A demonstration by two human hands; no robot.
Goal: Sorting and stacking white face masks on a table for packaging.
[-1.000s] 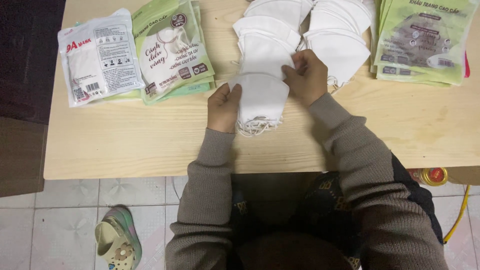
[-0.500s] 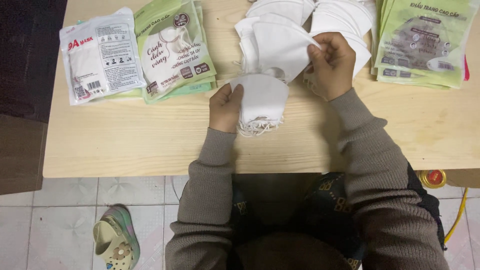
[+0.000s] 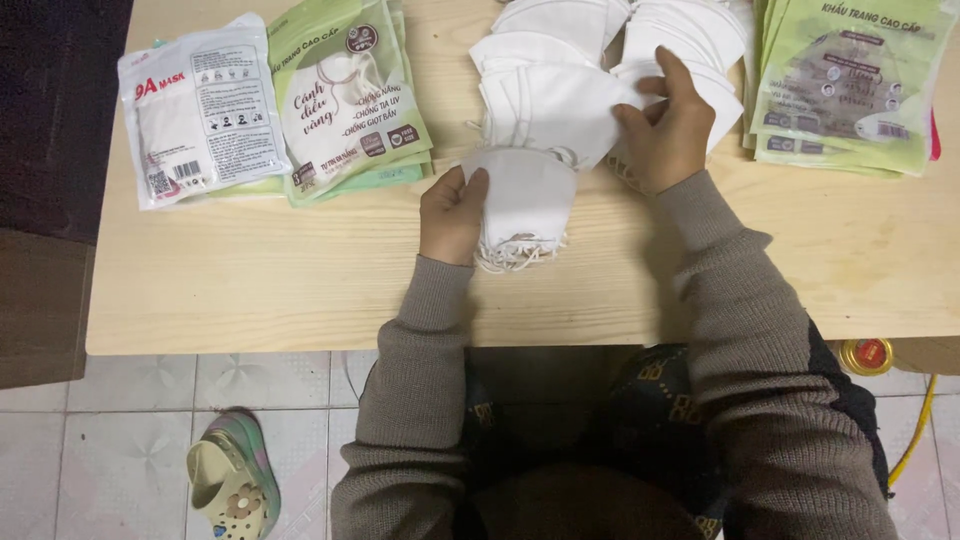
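Far left of both hands, a white packet (image 3: 203, 110) lies on the table (image 3: 300, 280), with a stack of green packets (image 3: 345, 100) just beside it. The left hand (image 3: 452, 215) has its grip closed on a small bundle of folded white masks (image 3: 525, 200), thumb on top, the bundle resting on the table. Just right and above, the right hand (image 3: 668, 130) pinches a single white mask (image 3: 550, 105) by its edge, above the bundle. Behind that grip lie piles of loose masks (image 3: 690, 35). Further right sits another stack of green packets (image 3: 850, 85).
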